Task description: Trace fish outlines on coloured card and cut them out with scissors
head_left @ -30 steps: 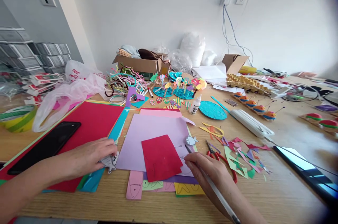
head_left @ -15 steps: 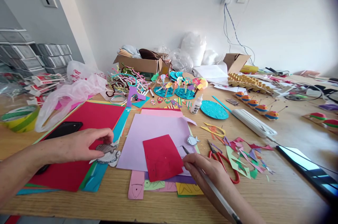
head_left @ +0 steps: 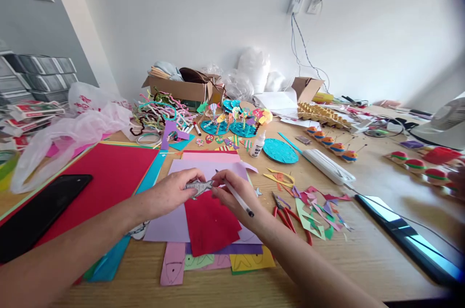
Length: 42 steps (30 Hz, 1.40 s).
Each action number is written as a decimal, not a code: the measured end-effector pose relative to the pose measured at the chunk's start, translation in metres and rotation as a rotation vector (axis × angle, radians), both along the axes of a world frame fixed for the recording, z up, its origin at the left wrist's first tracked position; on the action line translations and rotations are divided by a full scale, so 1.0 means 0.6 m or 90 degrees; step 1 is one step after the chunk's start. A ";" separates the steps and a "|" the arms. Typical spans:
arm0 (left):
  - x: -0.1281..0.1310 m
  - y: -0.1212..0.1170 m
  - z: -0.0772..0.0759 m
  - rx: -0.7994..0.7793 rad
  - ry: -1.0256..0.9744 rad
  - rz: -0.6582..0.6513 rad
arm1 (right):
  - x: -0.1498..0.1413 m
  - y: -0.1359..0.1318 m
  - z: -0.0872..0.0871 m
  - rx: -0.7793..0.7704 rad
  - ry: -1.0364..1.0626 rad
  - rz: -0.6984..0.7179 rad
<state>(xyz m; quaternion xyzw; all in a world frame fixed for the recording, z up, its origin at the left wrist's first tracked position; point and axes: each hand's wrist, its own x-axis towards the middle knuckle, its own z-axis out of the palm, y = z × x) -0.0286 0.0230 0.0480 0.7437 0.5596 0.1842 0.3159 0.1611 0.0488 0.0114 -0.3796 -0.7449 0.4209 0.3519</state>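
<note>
My left hand (head_left: 178, 189) pinches a grey paper fish cutout (head_left: 199, 187) above the red paper piece (head_left: 210, 225). From the other side, my right hand (head_left: 236, 196) closes around a pen (head_left: 238, 196), its fingertips at the fish's tail end. The red piece lies on a lilac sheet (head_left: 163, 223). Another cutout (head_left: 140, 230) is partly hidden under my left forearm. Below the lilac sheet stick out paper pieces with drawn fish, among them a pink one (head_left: 172, 264) and a yellow one (head_left: 252, 260).
Red-handled scissors (head_left: 290, 216) and paper scraps (head_left: 323, 211) lie to the right. A black phone (head_left: 47, 211) rests on red sheets (head_left: 109, 172) at left. A glue bottle (head_left: 257, 146) stands beside a turquoise disc (head_left: 280, 151). A tablet-like device (head_left: 407, 235) is far right.
My left hand has moved right from the cutouts with the grey fish in its fingers. My right hand has shifted up and left with the pen, meeting it. The view has turned right.
</note>
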 end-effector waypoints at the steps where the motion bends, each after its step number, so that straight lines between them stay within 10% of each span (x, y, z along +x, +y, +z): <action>1: 0.005 0.003 -0.004 -0.006 -0.011 -0.004 | -0.003 0.005 -0.004 -0.011 -0.001 0.000; 9: 0.003 0.012 -0.039 -0.055 -0.050 0.014 | -0.008 0.030 -0.035 -0.069 0.006 0.004; 21: -0.089 -0.006 -0.041 -0.006 0.035 0.056 | 0.028 0.036 -0.009 -0.250 0.144 -0.074; 42: -0.052 -0.022 -0.082 0.136 0.064 -0.102 | -0.037 0.016 -0.041 -0.220 0.044 -0.024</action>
